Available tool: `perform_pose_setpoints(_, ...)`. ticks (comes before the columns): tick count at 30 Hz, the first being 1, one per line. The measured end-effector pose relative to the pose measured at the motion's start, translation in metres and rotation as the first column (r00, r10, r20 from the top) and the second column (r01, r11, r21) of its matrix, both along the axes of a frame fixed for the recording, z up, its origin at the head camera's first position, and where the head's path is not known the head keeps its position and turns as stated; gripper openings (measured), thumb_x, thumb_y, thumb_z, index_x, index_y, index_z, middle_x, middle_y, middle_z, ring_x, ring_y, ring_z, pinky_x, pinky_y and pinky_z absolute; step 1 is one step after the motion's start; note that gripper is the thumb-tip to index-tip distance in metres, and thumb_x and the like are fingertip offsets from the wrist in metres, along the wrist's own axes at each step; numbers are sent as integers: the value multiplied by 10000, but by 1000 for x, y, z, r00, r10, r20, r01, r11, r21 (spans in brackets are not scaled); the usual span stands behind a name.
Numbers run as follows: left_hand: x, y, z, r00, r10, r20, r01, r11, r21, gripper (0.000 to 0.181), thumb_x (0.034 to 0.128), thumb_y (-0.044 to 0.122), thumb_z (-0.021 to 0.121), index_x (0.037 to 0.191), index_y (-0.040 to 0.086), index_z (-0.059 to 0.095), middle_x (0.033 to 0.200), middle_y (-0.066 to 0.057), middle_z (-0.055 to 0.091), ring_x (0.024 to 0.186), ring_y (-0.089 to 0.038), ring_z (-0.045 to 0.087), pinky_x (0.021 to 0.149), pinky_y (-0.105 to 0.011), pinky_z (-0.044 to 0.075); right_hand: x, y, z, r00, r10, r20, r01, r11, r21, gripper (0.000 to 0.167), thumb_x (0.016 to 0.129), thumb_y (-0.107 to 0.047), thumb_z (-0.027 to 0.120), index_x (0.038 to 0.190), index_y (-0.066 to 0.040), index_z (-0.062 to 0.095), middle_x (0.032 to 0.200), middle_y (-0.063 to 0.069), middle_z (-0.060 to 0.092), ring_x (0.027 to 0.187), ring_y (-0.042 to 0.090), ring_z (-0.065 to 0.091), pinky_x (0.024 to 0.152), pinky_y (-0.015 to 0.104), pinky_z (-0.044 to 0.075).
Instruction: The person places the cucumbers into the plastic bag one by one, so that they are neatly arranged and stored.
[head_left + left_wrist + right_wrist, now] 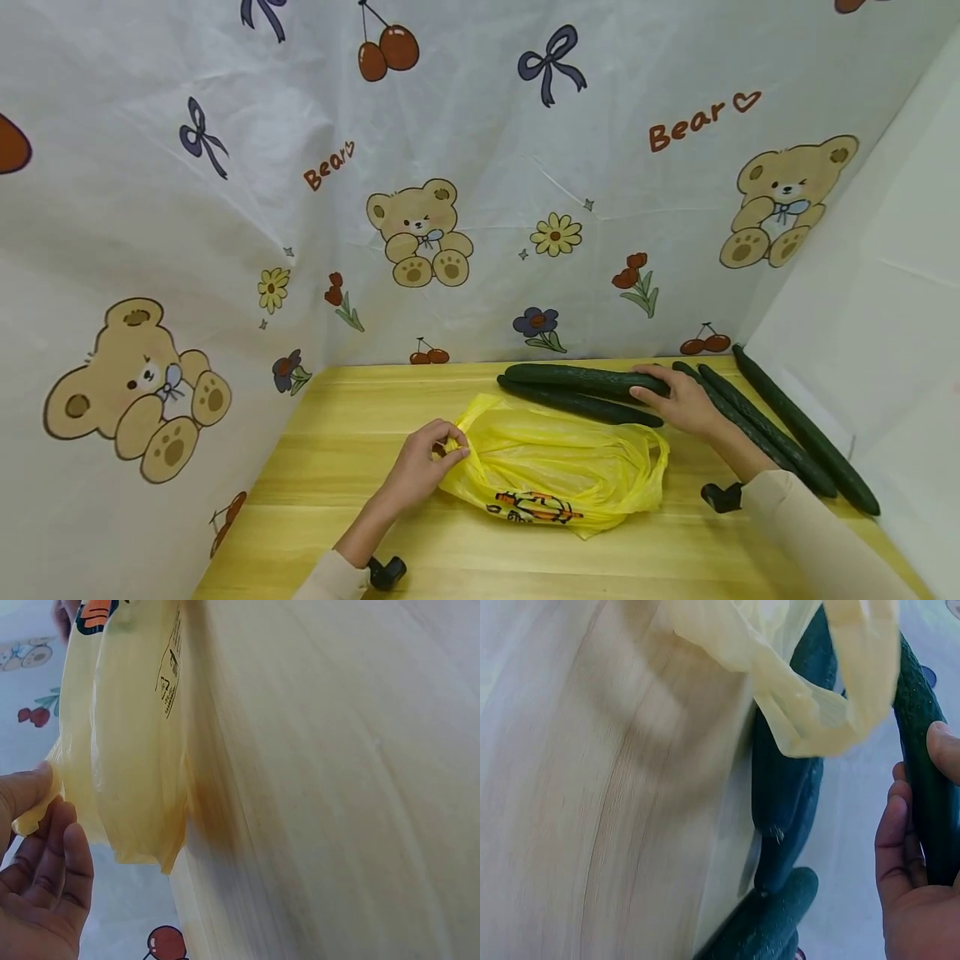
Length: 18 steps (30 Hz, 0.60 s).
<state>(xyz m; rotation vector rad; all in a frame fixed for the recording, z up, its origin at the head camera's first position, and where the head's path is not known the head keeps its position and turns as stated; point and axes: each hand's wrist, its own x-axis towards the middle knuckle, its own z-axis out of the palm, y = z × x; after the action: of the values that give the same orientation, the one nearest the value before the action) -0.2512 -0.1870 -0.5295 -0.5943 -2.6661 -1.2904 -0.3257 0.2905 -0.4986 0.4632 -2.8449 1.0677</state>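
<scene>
A yellow plastic bag point(555, 467) lies spread on the table, its dark and orange print towards me. My left hand point(422, 465) pinches the bag's left handle between thumb and fingers; the left wrist view shows the gathered yellow film point(34, 814) in that grip. Behind the bag, my right hand point(686, 402) grips the right end of a long dark green cucumber point(570, 377). In the right wrist view this cucumber point(924, 742) sits between thumb and curled fingers, apart from the others. Another cucumber point(581, 405) lies just in front of it, close to the bag's back edge.
Several more cucumbers point(806, 429) lie slanted along the table's right side, beside the white wall point(900, 333). A bear-printed sheet point(487, 167) hangs behind and to the left of the yellow wood-grain table point(330, 475). The bag's right handle loop point(660, 454) lies near my right forearm.
</scene>
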Motion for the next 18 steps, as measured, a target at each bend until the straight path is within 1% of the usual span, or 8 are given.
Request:
perform_pose_setpoints(4,-2,1,0,1000,6,-18,-6,1000,-4,139,1003,262,786,995,374,703,987,156,659,844,-63,583,759,-236,542,8,10,7,1000,-17,-10,17,1000,1,565,1087,-390,655,1542,-69,563,1566,298,553,485,127,320,844,459,482)
perform_pose_setpoints(5,-2,1,0,1000,8,-20,-8,1000,-4,140,1003,264,785,995,376,702,988,160,659,844,-61,581,759,-233,538,10,12,7,1000,-18,-17,18,1000,1,555,1086,-384,658,1539,-75,570,1569,293,555,494,151,347,863,480,486)
perform_pose_setpoints(6,-1,1,1,1000,11,-20,-11,1000,-3,143,1004,261,785,995,377,702,989,160,658,845,-65,583,761,-234,538,12,14,9,999,-16,-31,16,1000,3,544,1085,-370,663,1533,-73,577,1565,295,559,547,189,455,898,518,505)
perform_pose_setpoints(8,-2,1,0,1000,10,-23,-10,1000,-2,131,1006,265,782,995,368,703,990,155,658,848,-62,581,760,-234,538,16,18,10,999,-10,-51,10,1000,-1,517,1084,-350,666,1520,-81,593,1564,295,562,793,319,656,985,616,511)
perform_pose_setpoints(9,-2,1,1,1000,10,-22,-10,1000,-1,126,1008,266,780,996,365,703,992,154,658,851,-62,582,761,-234,539,18,21,11,998,-4,-55,4,1000,-12,507,1084,-340,669,1513,-80,600,1568,295,559,969,396,693,1019,667,497)
perform_pose_setpoints(11,-2,2,2,1000,9,-20,-9,1000,-1,120,1010,267,778,999,361,705,992,151,659,852,-66,583,764,-234,541,21,25,12,998,16,-56,-18,999,-43,480,1083,-320,673,1498,-87,613,1577,297,549,1314,511,602,1065,732,457)
perform_pose_setpoints(12,-2,2,2,1000,9,-19,-9,1000,-1,118,1010,266,779,1000,357,706,991,149,660,851,-68,583,763,-235,542,22,26,12,998,27,-55,-30,998,-58,471,1082,-310,676,1491,-84,617,1579,298,546,1420,542,520,1078,752,439)
perform_pose_setpoints(18,-2,3,3,1000,19,-16,-19,1000,3,132,1006,250,785,997,357,709,988,156,662,846,-74,589,766,-235,546,29,32,14,996,69,-56,-74,993,-97,420,1075,-265,688,1455,-89,647,1554,263,585,1443,520,506,1080,729,439)
